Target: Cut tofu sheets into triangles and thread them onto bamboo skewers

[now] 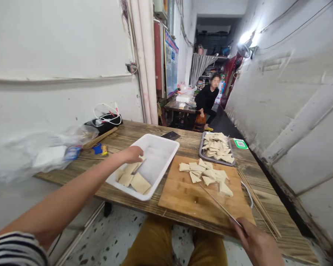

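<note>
My left hand reaches into a white plastic tub, its fingers closed at the edge of a tilted pale tofu sheet; part of the grip is hidden. More square tofu sheets lie at the near end of the tub. In my right hand is the handle of a knife, its thin blade slanting up and left over a wooden cutting board. Cut tofu triangles are heaped on the board's far half, just beyond the knife tip.
A metal tray piled with cut tofu pieces stands behind the board. Wooden skewers lie to its right, near a green QR card. A dark phone-like slab, plastic bags and a cable are also about. A person sits farther back.
</note>
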`<state>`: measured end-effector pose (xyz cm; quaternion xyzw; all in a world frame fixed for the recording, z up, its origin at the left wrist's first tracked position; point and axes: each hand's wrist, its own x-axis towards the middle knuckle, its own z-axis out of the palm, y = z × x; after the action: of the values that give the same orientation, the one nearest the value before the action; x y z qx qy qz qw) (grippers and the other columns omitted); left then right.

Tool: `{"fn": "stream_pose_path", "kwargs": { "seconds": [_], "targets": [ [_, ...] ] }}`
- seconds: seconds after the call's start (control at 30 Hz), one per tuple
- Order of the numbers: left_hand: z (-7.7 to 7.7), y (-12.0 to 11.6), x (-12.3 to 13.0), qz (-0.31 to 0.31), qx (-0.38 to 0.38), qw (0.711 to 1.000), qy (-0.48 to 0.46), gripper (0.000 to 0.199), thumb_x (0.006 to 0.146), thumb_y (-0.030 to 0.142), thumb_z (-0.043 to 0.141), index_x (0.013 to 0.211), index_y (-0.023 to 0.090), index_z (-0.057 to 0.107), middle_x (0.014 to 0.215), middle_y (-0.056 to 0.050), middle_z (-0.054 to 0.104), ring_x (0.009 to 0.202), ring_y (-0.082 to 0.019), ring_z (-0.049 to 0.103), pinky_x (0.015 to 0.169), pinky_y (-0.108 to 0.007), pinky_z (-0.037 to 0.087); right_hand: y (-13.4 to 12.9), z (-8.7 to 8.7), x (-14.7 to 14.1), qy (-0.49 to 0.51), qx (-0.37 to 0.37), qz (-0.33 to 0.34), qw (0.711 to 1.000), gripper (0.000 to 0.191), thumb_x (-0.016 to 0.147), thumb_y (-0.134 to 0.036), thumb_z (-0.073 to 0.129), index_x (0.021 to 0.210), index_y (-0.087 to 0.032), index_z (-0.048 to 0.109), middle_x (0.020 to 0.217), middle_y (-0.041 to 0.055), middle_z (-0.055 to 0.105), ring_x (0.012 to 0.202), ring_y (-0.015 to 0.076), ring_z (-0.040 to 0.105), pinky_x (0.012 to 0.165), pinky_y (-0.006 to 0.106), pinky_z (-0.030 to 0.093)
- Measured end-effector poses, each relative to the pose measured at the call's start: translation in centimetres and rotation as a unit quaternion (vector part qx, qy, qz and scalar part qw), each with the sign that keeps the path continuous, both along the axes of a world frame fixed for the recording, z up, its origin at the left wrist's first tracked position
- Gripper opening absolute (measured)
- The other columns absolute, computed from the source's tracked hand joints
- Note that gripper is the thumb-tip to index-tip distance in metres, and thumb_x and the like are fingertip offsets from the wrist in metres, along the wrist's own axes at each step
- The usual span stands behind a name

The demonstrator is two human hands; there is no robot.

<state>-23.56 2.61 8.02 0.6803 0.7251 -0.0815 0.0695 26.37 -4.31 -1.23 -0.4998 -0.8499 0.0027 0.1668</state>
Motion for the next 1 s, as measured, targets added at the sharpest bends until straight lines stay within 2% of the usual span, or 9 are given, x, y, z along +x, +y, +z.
{"fn": "stream_pose_path", "kwargs": {
  "seconds": [0.1, 0.23, 0.37, 0.53, 0.63, 0.8, 0.87, 1.0],
  "targets": [
    [-2.1, -0.5, -0.3, -0.022, -0.024, 0.999, -0.012, 0.034, 0.068, 0.024, 0.054, 0.098, 0.017, 0.067, 0.105, -0.012, 0.066, 0.101, -0.025, 0.056, 0.087, -0.033, 0.038, 0.1, -0.3, 0.1, 0.008, -0.009, -0.033, 0.999, 0.038, 0.09, -0.051, 0.034, 0.07, -0.027, 0.056, 0.051, -0.0004, 0.062, 0.045, 0.0186, 0.061, 0.042, 0.025, 0.038],
    [-3.6, -1.1, 0.5, -0.098, -0.105, 0.986, -0.083, 0.037, 0.058, 0.022, 0.064, 0.095, 0.025, 0.068, 0.1, -0.003, 0.068, 0.094, -0.02, 0.059, 0.083, -0.025, 0.041, 0.1, -0.3, -0.1, 0.009, -0.017, -0.04, 0.999, 0.04, 0.09, -0.055, 0.032, 0.072, -0.026, 0.054, 0.05, -0.0013, 0.061, 0.045, 0.0193, 0.063, 0.041, 0.025, 0.038],
    [-4.2, -1.7, 1.5, -0.146, -0.184, 0.965, -0.113, 0.049, 0.051, 0.024, 0.069, 0.099, 0.023, 0.067, 0.101, -0.005, 0.067, 0.088, -0.023, 0.059, 0.077, -0.028, 0.042, -0.2, -0.2, -0.4, -0.01, -0.008, -0.054, 0.998, 0.044, 0.091, -0.056, 0.026, 0.075, -0.025, 0.053, 0.052, -0.0005, 0.061, 0.048, 0.0194, 0.063, 0.043, 0.025, 0.038],
    [-3.9, -2.0, 1.6, -0.135, -0.236, 0.959, -0.079, 0.037, 0.047, 0.032, 0.071, 0.081, 0.017, 0.07, 0.076, -0.004, 0.067, 0.069, -0.02, 0.057, 0.064, -0.028, 0.042, -0.4, 0.0, -0.5, -0.026, -0.003, -0.059, 0.998, 0.048, 0.091, -0.058, 0.022, 0.077, -0.025, 0.053, 0.053, -0.0017, 0.061, 0.047, 0.0188, 0.063, 0.043, 0.025, 0.036],
    [-3.4, -2.4, 1.0, -0.138, -0.227, 0.959, -0.1, 0.034, 0.051, 0.035, 0.069, 0.081, 0.017, 0.07, 0.074, -0.002, 0.067, 0.069, -0.018, 0.056, 0.063, -0.024, 0.041, -0.4, 0.0, -0.6, -0.021, 0.003, -0.057, 0.998, 0.049, 0.092, -0.058, 0.021, 0.076, -0.025, 0.054, 0.054, -0.0012, 0.062, 0.047, 0.0183, 0.063, 0.044, 0.024, 0.035],
    [-3.0, -2.7, 0.1, -0.106, -0.134, 0.974, -0.149, 0.032, 0.065, 0.03, 0.059, 0.093, 0.019, 0.07, 0.088, -0.003, 0.069, 0.079, -0.017, 0.06, 0.071, -0.022, 0.04, -0.3, -0.1, -0.6, -0.009, 0.002, -0.051, 0.999, 0.046, 0.092, -0.055, 0.024, 0.075, -0.024, 0.054, 0.052, -0.0012, 0.062, 0.046, 0.0172, 0.062, 0.043, 0.023, 0.035],
    [-3.1, -2.6, 0.2, -0.085, -0.119, 0.981, -0.129, 0.033, 0.064, 0.029, 0.06, 0.093, 0.016, 0.07, 0.085, -0.005, 0.069, 0.077, -0.018, 0.06, 0.07, -0.023, 0.041, -0.2, -0.1, -0.5, -0.01, -0.003, -0.042, 0.999, 0.044, 0.092, -0.054, 0.027, 0.075, -0.024, 0.054, 0.053, -0.0009, 0.063, 0.046, 0.0173, 0.063, 0.042, 0.023, 0.035],
    [-3.0, -2.6, 1.1, -0.069, -0.119, 0.986, -0.092, 0.05, 0.054, 0.029, 0.067, 0.102, 0.016, 0.067, 0.086, -0.005, 0.069, 0.073, -0.019, 0.061, 0.065, -0.023, 0.041, -0.1, -0.3, -0.2, -0.01, 0.0, -0.031, 0.999, 0.042, 0.092, -0.052, 0.029, 0.076, -0.023, 0.055, 0.053, -0.0002, 0.063, 0.046, 0.0174, 0.063, 0.042, 0.023, 0.035]
  ]
}}
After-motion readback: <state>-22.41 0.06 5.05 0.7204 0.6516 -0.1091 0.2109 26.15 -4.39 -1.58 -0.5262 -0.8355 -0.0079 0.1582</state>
